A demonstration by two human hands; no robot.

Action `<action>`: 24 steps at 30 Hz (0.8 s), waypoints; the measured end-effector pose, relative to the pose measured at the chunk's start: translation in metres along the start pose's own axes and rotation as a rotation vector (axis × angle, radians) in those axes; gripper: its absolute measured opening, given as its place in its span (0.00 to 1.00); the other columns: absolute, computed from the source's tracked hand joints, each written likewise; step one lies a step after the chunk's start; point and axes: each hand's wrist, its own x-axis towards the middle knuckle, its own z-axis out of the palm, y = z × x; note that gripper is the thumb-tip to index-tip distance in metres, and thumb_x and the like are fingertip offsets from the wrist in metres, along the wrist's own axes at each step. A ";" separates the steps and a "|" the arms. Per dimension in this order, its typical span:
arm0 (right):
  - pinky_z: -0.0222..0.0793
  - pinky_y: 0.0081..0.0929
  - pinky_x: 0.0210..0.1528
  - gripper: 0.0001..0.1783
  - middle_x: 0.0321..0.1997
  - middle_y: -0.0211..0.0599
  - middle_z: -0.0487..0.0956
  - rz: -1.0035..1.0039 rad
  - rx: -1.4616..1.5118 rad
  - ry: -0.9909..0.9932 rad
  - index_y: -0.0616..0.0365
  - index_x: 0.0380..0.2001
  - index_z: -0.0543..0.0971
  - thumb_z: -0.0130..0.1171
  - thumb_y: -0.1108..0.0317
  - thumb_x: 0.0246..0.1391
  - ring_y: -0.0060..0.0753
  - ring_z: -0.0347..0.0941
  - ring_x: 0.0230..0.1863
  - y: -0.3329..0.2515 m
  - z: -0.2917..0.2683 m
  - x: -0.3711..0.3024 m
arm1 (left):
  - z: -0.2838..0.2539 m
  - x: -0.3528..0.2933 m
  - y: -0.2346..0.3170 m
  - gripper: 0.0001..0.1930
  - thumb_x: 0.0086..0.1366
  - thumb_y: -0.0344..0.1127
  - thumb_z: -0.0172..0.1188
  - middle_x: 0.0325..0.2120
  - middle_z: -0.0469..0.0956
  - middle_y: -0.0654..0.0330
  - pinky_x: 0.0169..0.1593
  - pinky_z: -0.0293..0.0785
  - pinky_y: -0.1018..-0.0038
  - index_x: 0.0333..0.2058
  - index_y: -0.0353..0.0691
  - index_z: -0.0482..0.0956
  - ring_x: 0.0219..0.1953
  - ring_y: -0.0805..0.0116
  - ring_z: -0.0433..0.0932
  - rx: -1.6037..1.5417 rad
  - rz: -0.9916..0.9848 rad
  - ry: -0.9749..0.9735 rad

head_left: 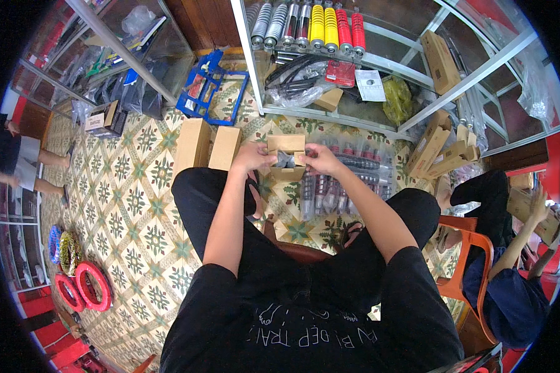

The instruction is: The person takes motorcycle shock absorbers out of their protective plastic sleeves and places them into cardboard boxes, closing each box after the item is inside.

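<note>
The carton [286, 143] is pinched by left hand [250, 157] and right hand [322, 160] fingers — probably light, crushable, best gripped by its sides.

Small open carton [287, 174] is held betw. L hand [253, 156] & R hand [322, 160]; bagged shock absorbers [337, 191] are laid at R, 2 long boxes [193, 144] at L.

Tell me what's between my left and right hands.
The head view shows an open cardboard box, with something grey inside, between your left hand and right hand.
</note>
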 end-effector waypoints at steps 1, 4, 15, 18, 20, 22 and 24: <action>0.81 0.28 0.30 0.20 0.35 0.28 0.77 -0.016 -0.001 0.002 0.50 0.55 0.74 0.63 0.61 0.61 0.21 0.76 0.30 0.001 -0.001 -0.001 | -0.001 0.011 -0.012 0.27 0.55 0.43 0.73 0.32 0.85 0.52 0.36 0.81 0.66 0.49 0.32 0.80 0.31 0.64 0.84 0.008 0.005 0.000; 0.82 0.29 0.30 0.21 0.38 0.30 0.76 -0.020 0.005 0.027 0.50 0.56 0.74 0.63 0.61 0.60 0.22 0.76 0.30 -0.001 0.006 -0.003 | 0.002 0.019 -0.019 0.23 0.56 0.39 0.74 0.34 0.84 0.56 0.34 0.79 0.72 0.48 0.35 0.80 0.31 0.71 0.81 0.101 0.014 -0.039; 0.75 0.21 0.31 0.22 0.44 0.34 0.80 -0.425 -0.028 0.147 0.55 0.51 0.79 0.62 0.81 0.51 0.23 0.78 0.32 0.014 -0.001 0.001 | 0.024 0.028 -0.020 0.26 0.58 0.30 0.68 0.40 0.84 0.63 0.40 0.76 0.77 0.57 0.46 0.78 0.35 0.76 0.79 0.086 0.357 -0.026; 0.75 0.22 0.35 0.21 0.44 0.37 0.84 -0.495 -0.125 0.208 0.56 0.47 0.84 0.59 0.84 0.49 0.22 0.78 0.33 0.016 -0.003 0.003 | 0.023 0.013 0.000 0.25 0.54 0.25 0.67 0.48 0.82 0.58 0.53 0.74 0.74 0.53 0.43 0.81 0.47 0.70 0.80 0.091 0.224 -0.040; 0.75 0.23 0.35 0.22 0.40 0.38 0.85 -0.541 -0.186 0.272 0.55 0.47 0.84 0.58 0.84 0.49 0.22 0.78 0.34 0.016 -0.005 0.005 | 0.019 0.010 0.005 0.24 0.57 0.28 0.67 0.50 0.81 0.56 0.54 0.73 0.73 0.54 0.43 0.80 0.49 0.68 0.79 0.083 0.201 -0.122; 0.74 0.24 0.39 0.20 0.40 0.41 0.85 -0.547 -0.156 0.250 0.54 0.46 0.85 0.58 0.82 0.49 0.28 0.79 0.36 0.014 -0.005 0.006 | 0.022 0.019 -0.014 0.23 0.58 0.30 0.68 0.52 0.80 0.55 0.55 0.72 0.72 0.55 0.43 0.80 0.50 0.67 0.78 0.050 0.287 -0.078; 0.74 0.25 0.43 0.19 0.39 0.43 0.85 -0.545 -0.126 0.232 0.52 0.44 0.85 0.58 0.80 0.49 0.33 0.81 0.38 0.013 -0.006 0.005 | 0.027 0.022 -0.020 0.23 0.59 0.32 0.68 0.53 0.79 0.54 0.55 0.72 0.71 0.55 0.43 0.79 0.51 0.66 0.78 0.013 0.371 -0.042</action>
